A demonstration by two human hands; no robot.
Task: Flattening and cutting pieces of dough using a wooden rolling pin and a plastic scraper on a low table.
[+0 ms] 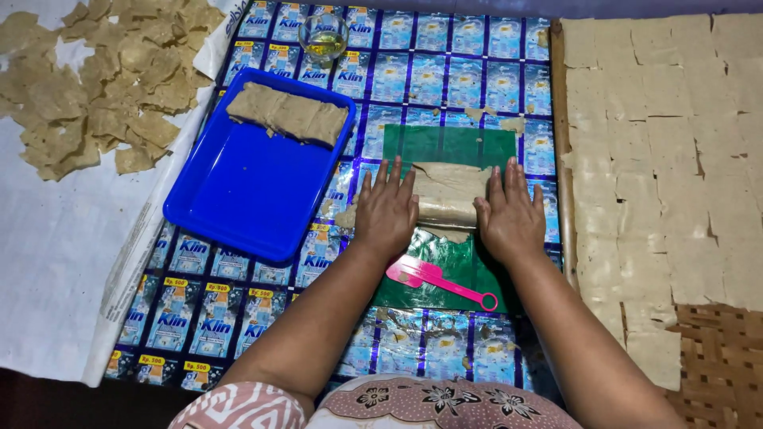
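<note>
Blue plastic, shallow and rectangular, the tray (238,199) sits left of centre in the frame; along its far edge lies a row of rolled tan dough sheets (288,114), and the rest of its floor is bare. At the top centre stands a small clear glass bowl (323,36) with a little yellowish liquid in the bottom.

Both containers rest on a shiny mat of joined blue printed sachet wrappers (445,71). On that mat, in the middle of the frame, lies a green plastic sheet (449,143), and on it a thin beige dough sheet partly rolled into a log (447,195). The left hand (387,214) lies flat, palm down, fingers spread and pointing away from the person, pressing on the left end of the roll. The right hand (511,218) mirrors it on the right end, fingers together and extended. Neither hand grips anything; both are opened out flat on the dough. Both forearms reach up from the lower edge of the frame.

Just below the hands, on the green sheet, lies a pink plastic scraper with a looped handle (437,278).

In the upper left, dried irregular tan pieces (103,79) are heaped on a white cloth (56,262). Along the right side, a woven bamboo tray (719,349) carries pale squares of cut dough (660,143) laid edge to edge.
</note>
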